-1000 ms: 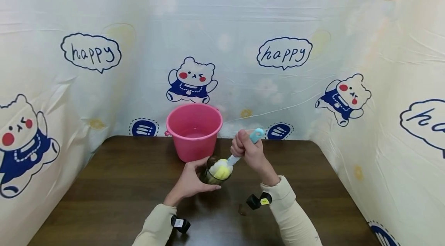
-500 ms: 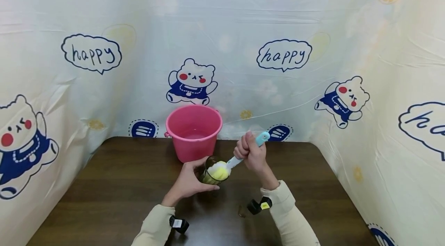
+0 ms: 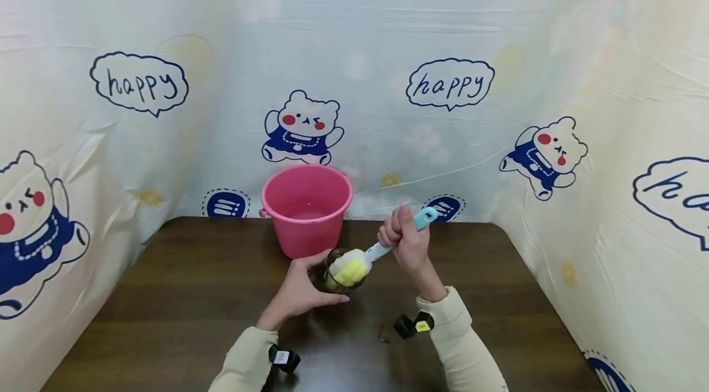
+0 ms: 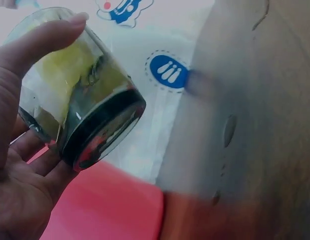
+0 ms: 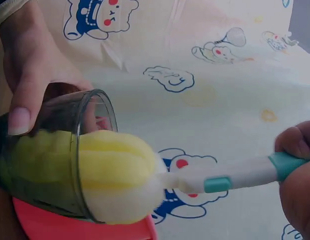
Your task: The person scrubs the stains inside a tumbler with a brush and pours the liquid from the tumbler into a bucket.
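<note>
My left hand (image 3: 301, 288) grips a dark tinted glass (image 4: 102, 92), tilted with its mouth toward the right hand. My right hand (image 3: 408, 239) holds the white and teal handle (image 5: 234, 176) of a sponge cup brush in a fist. Its yellow and white sponge head (image 5: 120, 175) sits partly inside the glass and partly out past the rim. Through the glass wall, yellow sponge shows in the left wrist view. The fingers at the far side of the glass are partly hidden by it.
Just behind the glass stands a pink bucket (image 3: 307, 229) on the dark wooden table (image 3: 183, 306). Small wet spots (image 3: 383, 333) lie on the tabletop in front of the right hand. A printed curtain (image 3: 376, 103) hangs around the back and sides.
The right hand has moved slightly right with the brush, and more of the sponge head shows outside the glass now. The left hand and glass have shifted only slightly left.
</note>
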A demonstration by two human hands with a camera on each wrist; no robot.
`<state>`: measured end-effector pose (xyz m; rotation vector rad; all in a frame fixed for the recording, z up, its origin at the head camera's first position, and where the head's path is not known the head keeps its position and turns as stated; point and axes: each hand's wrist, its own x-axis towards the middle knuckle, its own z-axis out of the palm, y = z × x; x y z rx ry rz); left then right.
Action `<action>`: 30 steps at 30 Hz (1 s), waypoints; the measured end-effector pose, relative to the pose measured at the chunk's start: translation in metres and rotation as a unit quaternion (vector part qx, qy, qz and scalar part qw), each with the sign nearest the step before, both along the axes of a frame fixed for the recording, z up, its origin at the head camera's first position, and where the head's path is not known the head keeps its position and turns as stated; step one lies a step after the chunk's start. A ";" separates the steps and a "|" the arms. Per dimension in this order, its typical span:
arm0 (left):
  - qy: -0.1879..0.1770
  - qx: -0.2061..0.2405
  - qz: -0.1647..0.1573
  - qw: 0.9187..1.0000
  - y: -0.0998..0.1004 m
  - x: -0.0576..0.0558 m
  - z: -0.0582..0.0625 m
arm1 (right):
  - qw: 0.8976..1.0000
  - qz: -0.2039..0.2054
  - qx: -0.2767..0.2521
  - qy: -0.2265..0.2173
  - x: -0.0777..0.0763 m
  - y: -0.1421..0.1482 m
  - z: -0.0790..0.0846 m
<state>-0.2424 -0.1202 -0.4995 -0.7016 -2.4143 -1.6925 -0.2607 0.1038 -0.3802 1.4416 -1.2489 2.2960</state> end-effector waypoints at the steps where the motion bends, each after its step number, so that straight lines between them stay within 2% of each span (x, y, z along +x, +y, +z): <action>1: 0.000 -0.002 0.000 1.000 0.000 0.000 0.000 | 1.000 0.010 0.011 0.001 0.001 0.000 0.000; 4: -0.016 -0.018 -0.003 1.000 0.004 0.001 -0.001 | 0.999 0.035 0.033 0.002 0.005 -0.003 -0.001; 6: -0.030 -0.026 -0.012 0.999 0.007 0.001 -0.002 | 0.999 0.036 0.030 0.004 0.007 -0.006 -0.001; 10: -0.043 -0.023 -0.011 0.999 0.011 0.003 -0.004 | 1.000 -0.007 -0.006 -0.002 0.008 -0.009 -0.001; 12: -0.040 -0.021 -0.002 0.999 0.011 0.003 -0.005 | 0.999 -0.034 -0.017 -0.003 0.007 -0.008 -0.001; 14: -0.028 -0.016 0.005 0.999 0.011 0.003 -0.006 | 0.999 -0.043 -0.013 -0.010 0.006 -0.005 -0.002; 16: -0.018 -0.012 0.009 1.000 0.011 0.003 -0.006 | 1.000 -0.028 0.006 -0.009 0.006 -0.002 -0.003; 19: -0.009 -0.011 0.015 1.000 0.011 0.003 -0.006 | 0.999 0.017 0.036 -0.009 0.008 0.001 -0.004; 22: -0.013 -0.012 0.012 1.000 0.013 0.006 -0.005 | 0.998 0.044 0.038 -0.009 0.011 -0.001 -0.003; 24: -0.017 -0.010 0.005 1.000 0.015 0.008 -0.005 | 0.999 0.031 0.018 -0.006 0.013 -0.004 -0.002; 27: -0.018 -0.006 -0.003 1.000 0.016 0.011 -0.005 | 1.000 -0.019 -0.023 0.007 0.013 -0.006 -0.002; 30: -0.010 -0.003 0.001 1.000 0.013 0.010 -0.005 | 0.998 -0.056 -0.035 0.022 0.013 -0.004 -0.003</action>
